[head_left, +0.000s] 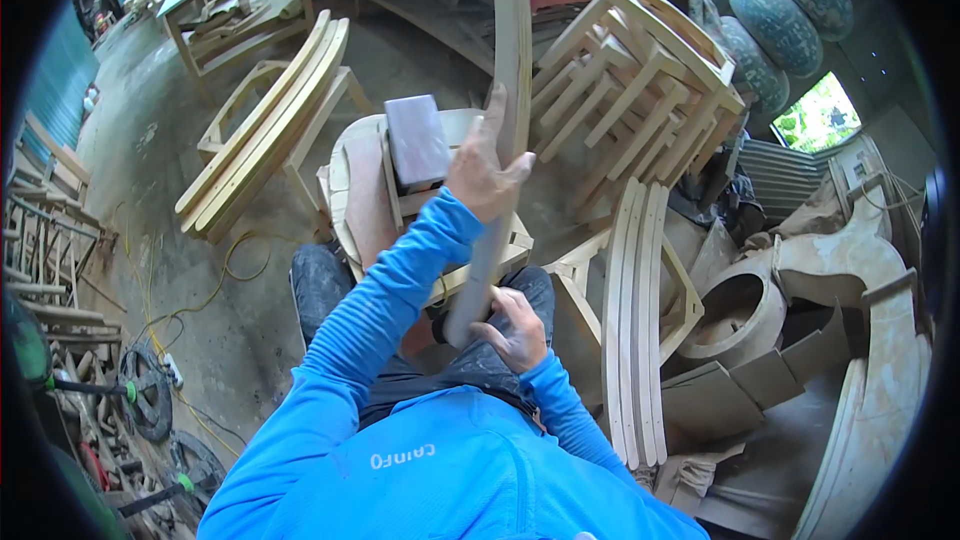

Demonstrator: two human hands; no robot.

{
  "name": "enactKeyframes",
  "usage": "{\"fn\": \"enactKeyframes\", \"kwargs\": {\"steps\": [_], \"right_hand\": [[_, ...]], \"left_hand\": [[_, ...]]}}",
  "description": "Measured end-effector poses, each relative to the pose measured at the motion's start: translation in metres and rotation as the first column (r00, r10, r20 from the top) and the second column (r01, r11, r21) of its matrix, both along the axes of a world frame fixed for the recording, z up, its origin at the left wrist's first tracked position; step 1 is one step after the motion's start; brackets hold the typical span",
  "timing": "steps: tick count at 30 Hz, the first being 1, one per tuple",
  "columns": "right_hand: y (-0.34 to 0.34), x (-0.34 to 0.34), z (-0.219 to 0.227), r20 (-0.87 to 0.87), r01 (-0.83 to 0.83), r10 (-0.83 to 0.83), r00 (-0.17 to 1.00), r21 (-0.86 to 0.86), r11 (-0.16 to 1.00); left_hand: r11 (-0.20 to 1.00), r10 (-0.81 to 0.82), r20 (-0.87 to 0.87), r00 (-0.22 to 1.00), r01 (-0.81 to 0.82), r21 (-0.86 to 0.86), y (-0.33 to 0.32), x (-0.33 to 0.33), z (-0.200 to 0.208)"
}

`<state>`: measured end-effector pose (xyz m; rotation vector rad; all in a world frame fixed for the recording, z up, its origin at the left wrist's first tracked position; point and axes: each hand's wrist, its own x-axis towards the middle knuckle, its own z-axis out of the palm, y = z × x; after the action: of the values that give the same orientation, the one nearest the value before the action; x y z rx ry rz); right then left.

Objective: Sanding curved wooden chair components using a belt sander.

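Note:
A long, slightly curved wooden slat (511, 50) rises from my lap to the top edge of the picture. My left hand (485, 172) lies around its middle, index finger stretched along the wood and thumb out to the right; its other fingers are partly hidden. At the lower end, my right hand (516, 328) grips the slat near my knee, thumb and fingers on its edge. Just beyond my lap is a pale wooden stand or seat frame (352, 175). On it rests a light purple-grey block (418, 138), close to my left hand but apart from it.
Curved slats (265, 130) lie on a frame at left; more curved slats (634, 330) lean at right. Stacked wooden frames (650, 80) stand at far right. A round dust duct (735, 305) is beyond them. A yellow cord (232, 265) crosses the floor.

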<state>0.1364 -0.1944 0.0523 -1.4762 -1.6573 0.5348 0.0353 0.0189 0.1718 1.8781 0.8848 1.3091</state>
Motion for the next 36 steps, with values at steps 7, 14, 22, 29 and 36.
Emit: {"fn": "enactKeyframes", "kwargs": {"steps": [7,14,22,29,36], "right_hand": [[0.019,0.057,0.081,0.306,0.133,-0.258,0.917,0.375,0.917],[-0.041,0.141,0.141,0.696,0.173,-0.528,0.487,0.515,0.839],[-0.181,0.238,-0.001,0.668,0.255,-0.128,0.734,-0.096,0.962],[-0.240,0.175,-0.038,0.517,0.359,-0.229,0.824,-0.165,0.919],[-0.230,0.151,-0.043,0.498,0.382,-0.226,0.837,-0.237,0.893]], "left_hand": [[0.968,0.248,-0.338,0.908,-0.245,0.053,0.005,-0.038,0.024],[0.789,0.208,-0.577,0.790,0.213,0.576,-0.010,-0.047,-0.050],[0.486,0.073,-0.807,0.586,0.686,0.542,-0.017,-0.020,-0.097],[0.960,0.104,-0.838,0.536,0.166,0.226,0.027,-0.031,-0.102],[0.921,0.267,-0.880,0.394,-0.372,0.113,0.095,-0.034,-0.165]]}}
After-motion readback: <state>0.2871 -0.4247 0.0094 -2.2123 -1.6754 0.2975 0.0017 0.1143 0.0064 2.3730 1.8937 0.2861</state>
